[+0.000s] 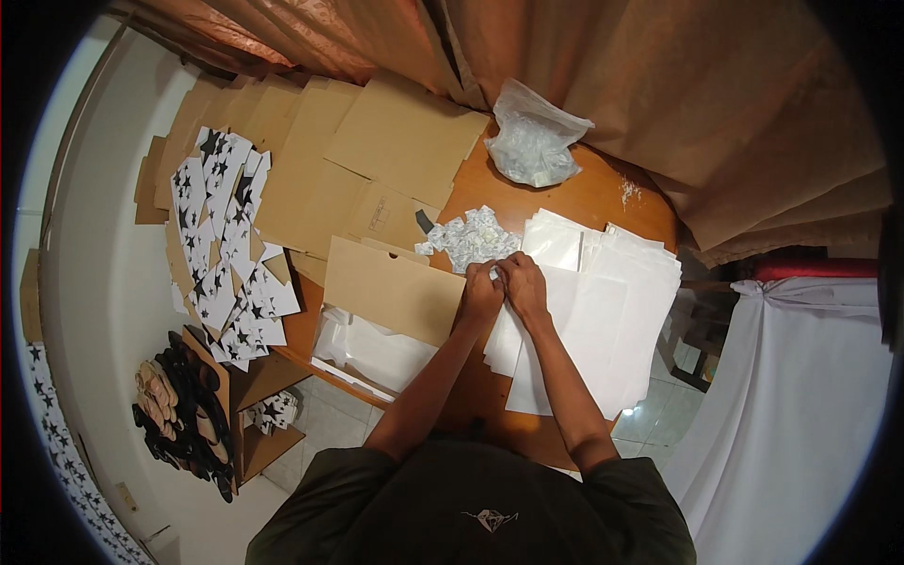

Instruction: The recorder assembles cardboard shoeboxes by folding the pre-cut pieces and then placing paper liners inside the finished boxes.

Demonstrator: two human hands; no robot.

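Note:
My left hand (481, 290) and my right hand (524, 282) meet at the near edge of a heap of small white printed packets (482, 237). The fingers of both are closed in a pinch. A small white packet (495, 272) shows between the fingertips, mostly hidden by them. To the left of my hands lies an open box lined with white tissue paper (377, 353), its brown cardboard lid (391, 287) folded up behind. Under and beside my right forearm spread stacks of white paper sheets (603, 311). A small dark piece (425, 221) lies at the heap's left edge.
A clear plastic bag (535, 141) of packets stands at the back of the wooden table (480, 188). Flat brown cardboard (405, 127) and star-printed white pieces (226, 254) cover the left. Shoes (184, 405) sit on a lower-left shelf. Brown curtains (678, 104) hang behind.

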